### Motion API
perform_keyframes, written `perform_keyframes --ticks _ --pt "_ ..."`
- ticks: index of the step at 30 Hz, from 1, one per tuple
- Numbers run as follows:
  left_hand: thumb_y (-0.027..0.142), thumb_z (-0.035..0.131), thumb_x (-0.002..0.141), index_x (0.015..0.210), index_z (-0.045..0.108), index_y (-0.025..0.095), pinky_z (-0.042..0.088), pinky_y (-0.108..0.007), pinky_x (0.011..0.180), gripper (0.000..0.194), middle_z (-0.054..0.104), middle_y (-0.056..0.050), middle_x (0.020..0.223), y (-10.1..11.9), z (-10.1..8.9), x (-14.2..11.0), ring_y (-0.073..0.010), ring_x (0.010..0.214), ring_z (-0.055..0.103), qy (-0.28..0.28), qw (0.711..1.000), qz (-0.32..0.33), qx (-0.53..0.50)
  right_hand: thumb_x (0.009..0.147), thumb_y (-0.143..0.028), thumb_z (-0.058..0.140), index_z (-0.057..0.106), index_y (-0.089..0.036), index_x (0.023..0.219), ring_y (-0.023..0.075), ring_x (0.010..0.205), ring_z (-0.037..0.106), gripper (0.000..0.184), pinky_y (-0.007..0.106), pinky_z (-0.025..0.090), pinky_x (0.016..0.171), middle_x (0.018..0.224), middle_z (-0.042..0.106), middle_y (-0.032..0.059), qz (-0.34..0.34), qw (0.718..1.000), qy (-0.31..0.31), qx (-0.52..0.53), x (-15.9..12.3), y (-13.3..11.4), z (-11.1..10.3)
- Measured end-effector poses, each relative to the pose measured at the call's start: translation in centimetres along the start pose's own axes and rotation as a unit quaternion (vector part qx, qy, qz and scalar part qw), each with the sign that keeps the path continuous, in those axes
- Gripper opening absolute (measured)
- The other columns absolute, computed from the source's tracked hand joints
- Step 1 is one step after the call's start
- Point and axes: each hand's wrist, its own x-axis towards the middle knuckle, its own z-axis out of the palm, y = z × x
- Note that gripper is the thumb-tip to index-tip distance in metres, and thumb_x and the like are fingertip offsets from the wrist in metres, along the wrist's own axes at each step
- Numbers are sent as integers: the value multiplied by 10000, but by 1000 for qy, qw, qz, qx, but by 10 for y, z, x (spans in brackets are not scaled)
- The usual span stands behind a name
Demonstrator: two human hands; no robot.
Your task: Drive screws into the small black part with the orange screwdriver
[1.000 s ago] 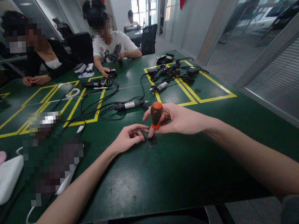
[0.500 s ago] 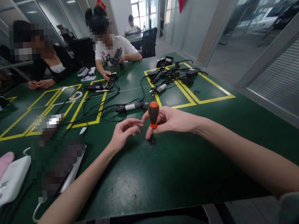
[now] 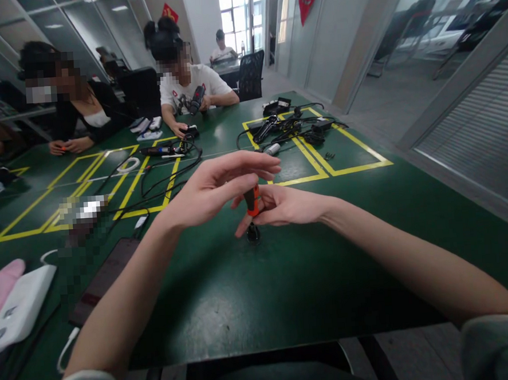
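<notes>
A short screwdriver (image 3: 252, 203) with a dark and orange handle stands nearly upright. My right hand (image 3: 287, 204) closes its fingers and thumb round the lower handle. Beneath the screwdriver, a small round black part (image 3: 253, 235) lies on the table, and a finger of my right hand reaches down beside it. Over the handle's top arches my left hand (image 3: 213, 189), fingers stretched out and thumb apart from them. It hides the handle's end; whether the thumb touches it, I cannot tell.
On the green table (image 3: 228, 323), a phone (image 3: 106, 273) and white device (image 3: 22, 304) lie at left. Black tools and cables (image 3: 271, 128) sit within yellow tape beyond my hands, near small screws (image 3: 329, 156). Across the table, a person in white (image 3: 196, 82) holds a dark tool.
My left hand has risen and moved right, from beside the screwdriver to over its handle. My right hand keeps hold of the screwdriver, shifted slightly left in view.
</notes>
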Motion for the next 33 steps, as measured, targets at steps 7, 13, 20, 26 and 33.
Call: perform_keyframes --ticks 7,13,20,26,33 --pt "328 749 933 1086 834 218 660 -317 728 207 829 -89 1031 16 -12 9 -240 887 789 -104 991 -49 67 951 -159 611 504 -166 1319 16 432 335 383 189 267 402 1222 781 153 -5 998 -53 14 -1 0 -4" --pt "313 810 849 932 845 199 634 -285 602 145 779 -44 775 23 -17 24 -202 704 763 -117 984 -62 121 890 -91 600 582 -175 1317 61 626 547 435 208 484 568 1331 706 111 -36 995 72 -50 -6 16 -8" --pt "365 786 840 789 766 184 521 -227 567 189 663 13 637 35 -5 31 -142 626 676 -138 958 -27 248 854 -109 641 611 -193 1366 264 1263 634 519 406 565 964 1410 658 110 -18 969 117 -215 -32 60 7" --pt "409 710 902 694 641 158 404 -268 673 334 543 21 609 34 4 33 -126 652 549 -125 911 24 392 921 -221 698 668 -176 1293 247 1147 697 376 413 540 1015 1271 747 98 -17 965 140 -223 -33 69 21" --pt "506 710 887 538 564 217 374 -325 656 476 369 14 462 16 2 34 -198 576 535 -60 896 65 436 894 -186 734 685 -182 1253 255 1058 718 362 430 566 934 1187 769 115 -26 936 213 -280 -28 86 28"
